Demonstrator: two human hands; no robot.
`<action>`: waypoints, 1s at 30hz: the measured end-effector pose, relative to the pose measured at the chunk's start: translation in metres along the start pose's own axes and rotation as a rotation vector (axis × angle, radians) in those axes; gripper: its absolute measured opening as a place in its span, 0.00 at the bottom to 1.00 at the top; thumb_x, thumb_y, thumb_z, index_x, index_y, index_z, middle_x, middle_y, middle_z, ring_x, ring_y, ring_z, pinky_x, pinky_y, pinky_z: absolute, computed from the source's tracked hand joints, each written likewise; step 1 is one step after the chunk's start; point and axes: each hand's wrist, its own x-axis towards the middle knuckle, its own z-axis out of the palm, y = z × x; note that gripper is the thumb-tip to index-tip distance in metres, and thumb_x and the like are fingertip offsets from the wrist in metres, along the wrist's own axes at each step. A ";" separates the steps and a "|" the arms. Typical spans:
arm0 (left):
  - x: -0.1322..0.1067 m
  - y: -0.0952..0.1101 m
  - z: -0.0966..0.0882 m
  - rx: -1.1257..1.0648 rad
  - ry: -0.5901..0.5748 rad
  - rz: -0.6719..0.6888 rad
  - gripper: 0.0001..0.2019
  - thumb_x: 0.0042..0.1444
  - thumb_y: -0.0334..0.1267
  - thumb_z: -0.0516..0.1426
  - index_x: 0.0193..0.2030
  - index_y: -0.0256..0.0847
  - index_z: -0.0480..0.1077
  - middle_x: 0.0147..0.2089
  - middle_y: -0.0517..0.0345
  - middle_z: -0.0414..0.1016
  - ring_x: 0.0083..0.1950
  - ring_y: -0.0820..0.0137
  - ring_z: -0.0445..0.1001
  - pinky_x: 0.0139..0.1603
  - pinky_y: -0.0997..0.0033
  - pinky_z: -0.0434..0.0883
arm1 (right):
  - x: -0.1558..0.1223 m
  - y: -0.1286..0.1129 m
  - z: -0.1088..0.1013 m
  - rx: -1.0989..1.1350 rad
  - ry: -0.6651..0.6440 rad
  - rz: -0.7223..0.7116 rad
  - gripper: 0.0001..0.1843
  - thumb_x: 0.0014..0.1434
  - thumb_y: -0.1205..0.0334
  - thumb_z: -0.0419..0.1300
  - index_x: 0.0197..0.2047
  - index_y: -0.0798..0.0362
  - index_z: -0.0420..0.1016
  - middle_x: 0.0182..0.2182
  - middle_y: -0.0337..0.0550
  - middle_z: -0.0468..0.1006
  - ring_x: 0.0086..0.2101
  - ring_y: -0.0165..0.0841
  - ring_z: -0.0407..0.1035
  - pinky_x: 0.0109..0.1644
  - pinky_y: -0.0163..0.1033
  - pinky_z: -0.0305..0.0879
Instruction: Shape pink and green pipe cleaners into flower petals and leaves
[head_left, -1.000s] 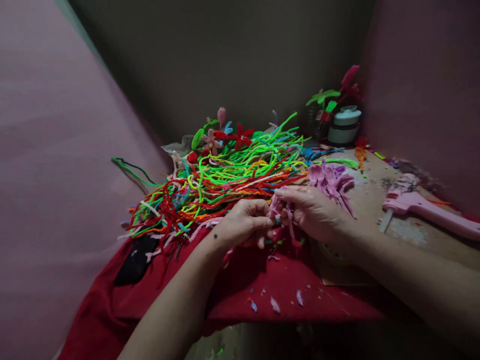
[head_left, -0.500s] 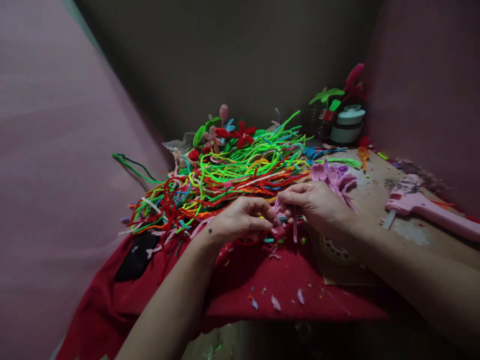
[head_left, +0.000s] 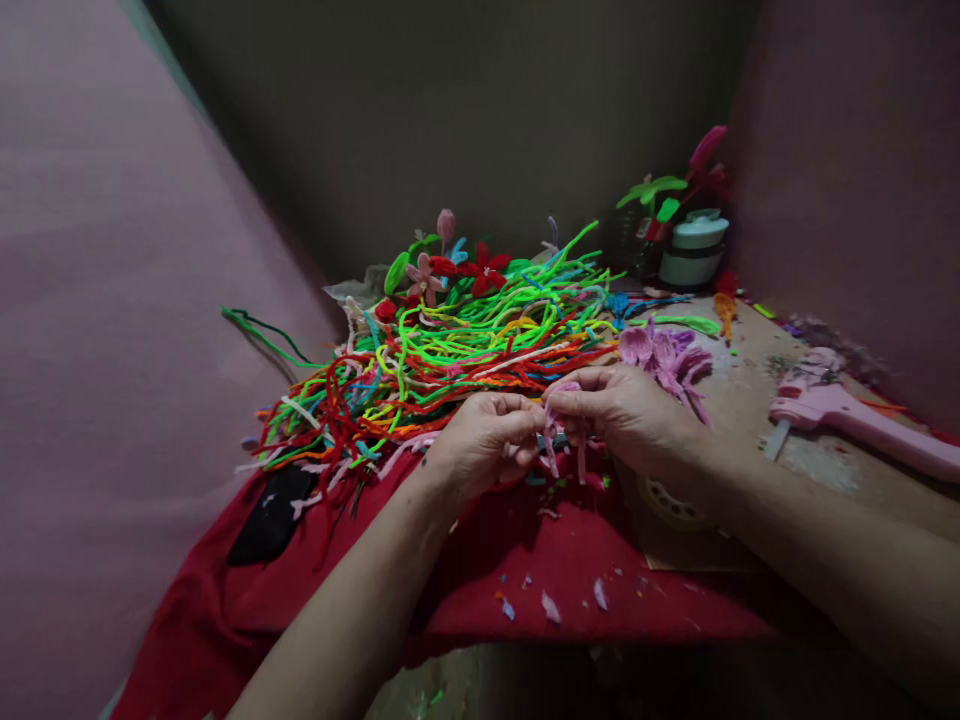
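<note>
Between my two hands is a pink fuzzy pipe cleaner (head_left: 581, 462), bent, with two ends hanging down. My right hand (head_left: 626, 410) pinches its upper part between thumb and fingers. From the left, the fingertips of my left hand (head_left: 491, 440) close on the same pipe cleaner, touching the right fingertips. Just beyond my right hand lie pink pipe-cleaner petals (head_left: 664, 355) in a bunch. A large heap of coloured pipe cleaners (head_left: 480, 335), mostly green, red and orange, spreads behind my hands. Part of the pink piece is hidden by my fingers.
A pink hot glue gun (head_left: 847, 405) lies at right. Behind it stand a lidded jar (head_left: 694, 248) and finished leaves (head_left: 654, 190). A black phone-like object (head_left: 271, 515) rests at left on the red cloth (head_left: 600, 550), where fluff scraps lie. A pale yellow ring (head_left: 671, 503) sits under my right forearm.
My left fingers have closed in from a looser, more open pose and moved slightly. My right hand has shifted a little to the left with the pink pipe cleaner.
</note>
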 end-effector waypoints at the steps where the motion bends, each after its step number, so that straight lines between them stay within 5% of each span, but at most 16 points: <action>1: 0.000 0.000 0.001 0.012 0.022 0.016 0.11 0.47 0.41 0.60 0.26 0.36 0.64 0.13 0.66 0.61 0.11 0.82 0.52 0.11 0.82 0.48 | 0.000 0.001 0.000 0.027 -0.008 -0.003 0.06 0.43 0.65 0.64 0.26 0.58 0.72 0.20 0.38 0.71 0.19 0.24 0.62 0.23 0.31 0.59; 9: -0.004 0.002 0.020 0.269 0.262 0.201 0.09 0.50 0.38 0.57 0.26 0.35 0.64 0.14 0.67 0.62 0.12 0.82 0.57 0.13 0.83 0.53 | -0.004 0.011 0.006 0.104 -0.002 -0.029 0.05 0.43 0.69 0.61 0.27 0.53 0.70 0.21 0.36 0.70 0.22 0.29 0.67 0.25 0.35 0.64; 23: -0.002 -0.007 0.024 0.367 0.289 0.232 0.08 0.52 0.39 0.54 0.29 0.36 0.64 0.16 0.65 0.64 0.14 0.82 0.59 0.16 0.82 0.56 | -0.002 0.015 0.007 0.090 0.056 -0.073 0.08 0.39 0.74 0.54 0.24 0.53 0.67 0.17 0.34 0.68 0.19 0.27 0.64 0.25 0.34 0.64; 30: 0.003 -0.023 0.026 0.525 0.345 0.347 0.07 0.55 0.38 0.51 0.30 0.38 0.62 0.18 0.66 0.64 0.16 0.81 0.60 0.20 0.81 0.59 | -0.007 0.003 0.013 -0.189 0.216 -0.053 0.06 0.38 0.73 0.54 0.23 0.54 0.65 0.16 0.31 0.65 0.17 0.24 0.59 0.19 0.30 0.55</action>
